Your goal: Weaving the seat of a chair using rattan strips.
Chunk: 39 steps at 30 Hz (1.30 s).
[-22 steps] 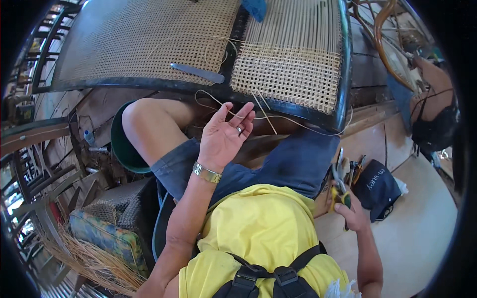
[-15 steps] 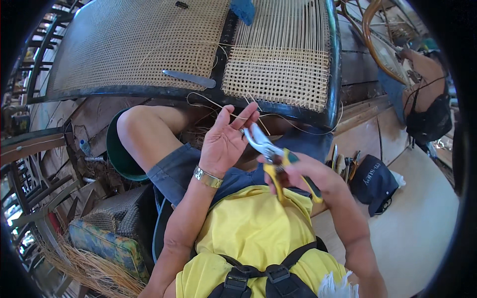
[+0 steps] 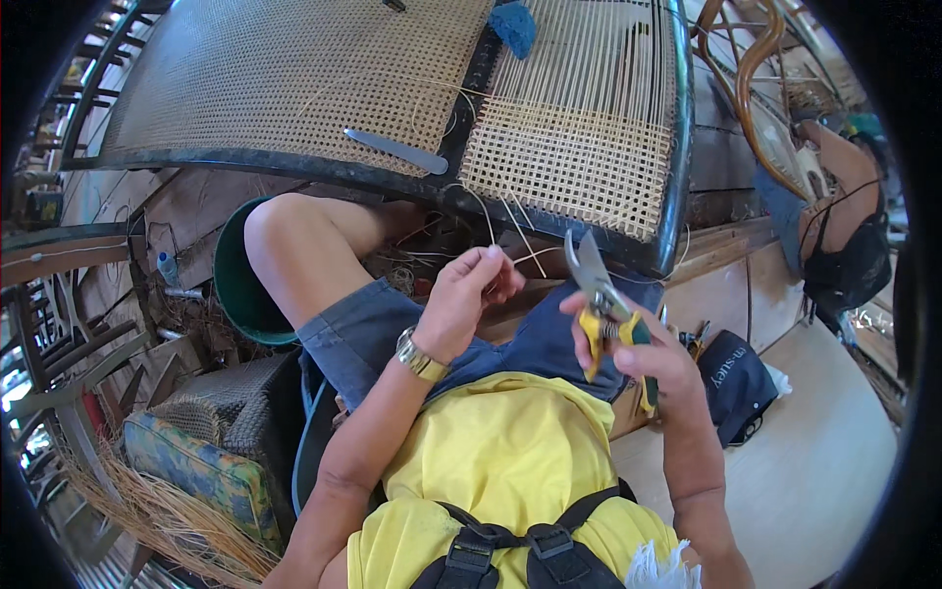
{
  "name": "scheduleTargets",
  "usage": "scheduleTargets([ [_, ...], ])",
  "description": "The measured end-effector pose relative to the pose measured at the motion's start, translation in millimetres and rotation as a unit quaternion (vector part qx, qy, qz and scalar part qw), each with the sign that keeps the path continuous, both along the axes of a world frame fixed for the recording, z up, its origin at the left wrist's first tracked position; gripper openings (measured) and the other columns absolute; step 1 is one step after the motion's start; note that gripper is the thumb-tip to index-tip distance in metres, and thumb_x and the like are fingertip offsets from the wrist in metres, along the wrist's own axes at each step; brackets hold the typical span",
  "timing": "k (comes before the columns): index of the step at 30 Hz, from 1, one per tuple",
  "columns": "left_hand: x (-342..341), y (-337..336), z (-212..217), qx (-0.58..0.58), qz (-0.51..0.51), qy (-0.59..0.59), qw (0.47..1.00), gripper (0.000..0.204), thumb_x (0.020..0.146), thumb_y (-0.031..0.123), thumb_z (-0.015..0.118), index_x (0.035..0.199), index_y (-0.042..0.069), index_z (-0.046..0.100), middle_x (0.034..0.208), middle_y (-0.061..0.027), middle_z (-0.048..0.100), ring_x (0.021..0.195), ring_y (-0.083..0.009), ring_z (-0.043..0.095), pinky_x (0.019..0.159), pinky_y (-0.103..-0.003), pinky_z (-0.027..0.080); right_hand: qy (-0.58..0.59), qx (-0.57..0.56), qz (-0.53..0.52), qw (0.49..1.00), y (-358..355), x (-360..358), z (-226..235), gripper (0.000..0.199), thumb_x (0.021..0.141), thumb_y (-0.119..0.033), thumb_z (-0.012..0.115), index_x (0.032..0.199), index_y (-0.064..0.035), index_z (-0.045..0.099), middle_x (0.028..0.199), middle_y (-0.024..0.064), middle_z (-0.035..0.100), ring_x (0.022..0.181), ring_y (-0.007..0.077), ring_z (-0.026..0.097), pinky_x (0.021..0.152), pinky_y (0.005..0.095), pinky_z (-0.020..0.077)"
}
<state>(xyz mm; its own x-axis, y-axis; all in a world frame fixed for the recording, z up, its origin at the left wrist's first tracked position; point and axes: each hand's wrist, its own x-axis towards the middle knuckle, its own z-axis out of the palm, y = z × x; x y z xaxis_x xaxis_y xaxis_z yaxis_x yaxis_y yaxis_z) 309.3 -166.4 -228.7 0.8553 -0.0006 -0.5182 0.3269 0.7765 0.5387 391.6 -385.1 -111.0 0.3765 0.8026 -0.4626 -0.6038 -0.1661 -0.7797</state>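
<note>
Between thumb and fingers, my left hand (image 3: 465,299) pinches a thin cane strand (image 3: 481,208) that runs down from the front edge of the cane panel. My right hand (image 3: 653,358) is wrapped round pruning shears (image 3: 601,294) with yellow and green handles; their blades point up and stand apart, to the right of my left hand. Beyond both hands lies a dark-framed panel. Its right section (image 3: 569,167) is woven near me and has only lengthwise strands farther off; its left section (image 3: 285,88) is fully woven. Other strand ends hang over the front rail.
A flat metal blade (image 3: 397,150) and a blue cloth (image 3: 513,27) lie on the panel. Left of my knee stands a green bucket (image 3: 231,285). Loose cane (image 3: 167,520) and a patterned cushion (image 3: 196,466) are at lower left. A dark cap (image 3: 721,383) rests on the board at right.
My left hand has gone from palm up with spread fingers to a pinch on the strand. My right hand has carried the shears right, away from it. The view has shifted slightly.
</note>
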Motion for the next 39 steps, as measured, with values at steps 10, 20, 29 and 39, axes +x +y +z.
scheduleTargets([
  [10,-48,0,21,0.136,-0.160,-0.028,0.977,0.037,0.106,0.034,0.045,0.098,0.005,0.067,0.068,0.0048,0.050,0.061,-0.0035,0.041,0.057,-0.021,0.032,0.215,0.109,-0.046,0.970,64,10,-55,0.062,0.084,-0.035,0.062,0.133,0.0007,0.049,0.110,0.0117,0.057,0.084,0.0203,0.057,0.084,0.0380,0.0458],
  [20,-8,11,13,-0.008,0.068,-0.044,0.997,0.027,0.103,0.027,0.053,0.101,0.003,0.064,0.059,0.0045,0.047,0.052,-0.0045,0.041,0.052,-0.021,0.034,0.233,0.083,-0.004,0.969,25,0,-18,0.070,0.073,-0.034,0.067,0.129,0.0042,0.049,0.098,0.0075,0.055,0.075,0.0138,0.050,0.072,0.0301,0.0407],
  [29,-5,70,1,0.094,0.181,-0.030,0.978,0.022,0.100,0.025,0.061,0.102,0.004,0.069,0.082,0.0011,0.062,0.075,-0.0078,0.055,0.070,-0.022,0.046,0.083,-0.085,-0.080,0.990,-105,4,10,0.078,0.058,-0.032,0.072,0.122,0.0058,0.051,0.093,0.0090,0.055,0.073,0.0149,0.051,0.067,0.0279,0.0400],
  [39,-7,81,-8,0.057,0.272,-0.025,0.960,0.014,0.096,0.019,0.068,0.099,0.005,0.069,0.087,-0.0008,0.067,0.075,-0.0077,0.059,0.072,-0.022,0.050,-0.224,-0.279,-0.166,0.919,-128,25,12,0.068,0.074,-0.023,0.067,0.135,0.0001,0.049,0.095,0.0023,0.057,0.088,0.0113,0.054,0.083,0.0228,0.0402],
])
